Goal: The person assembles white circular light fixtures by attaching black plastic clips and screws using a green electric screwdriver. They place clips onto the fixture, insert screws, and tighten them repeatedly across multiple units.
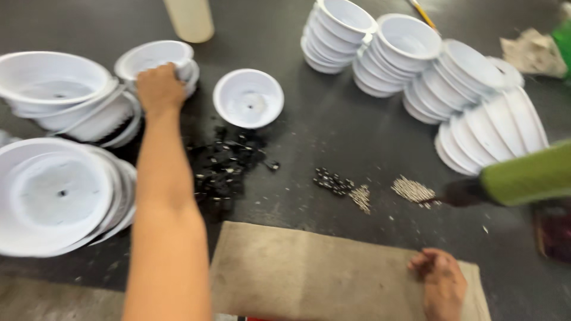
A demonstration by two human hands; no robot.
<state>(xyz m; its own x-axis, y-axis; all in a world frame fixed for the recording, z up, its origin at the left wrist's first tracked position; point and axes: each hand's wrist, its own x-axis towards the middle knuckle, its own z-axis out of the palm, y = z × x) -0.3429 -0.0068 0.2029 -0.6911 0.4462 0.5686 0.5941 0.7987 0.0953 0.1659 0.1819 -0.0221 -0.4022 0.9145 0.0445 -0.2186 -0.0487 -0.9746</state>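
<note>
Left hand [159, 89]: reaches far out, fingers clamped over the rim of a small white bowl stack [159, 59].
Right hand [443, 282]: rests loosely curled on the brown mat [309, 270], holding nothing.
Loose bowl [248, 97]: upright, alone, just right of the gripped stack.
Small parts: black clips [226, 166], dark beads [333, 181] and silver screws [411, 190], sorted in separate piles within reach.
Bench [321, 125]: dark, scuffed; leaning bowl stacks [428, 77] at far right.

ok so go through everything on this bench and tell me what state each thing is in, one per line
left hand: closed on the rim of a white bowl stack
right hand: resting on the brown mat, holding nothing
single white bowl: upright, alone
stacks at back: nested, leaning over
black parts: loose heap
silver screws: small loose pile
green-handled tool: lying on bench
</note>
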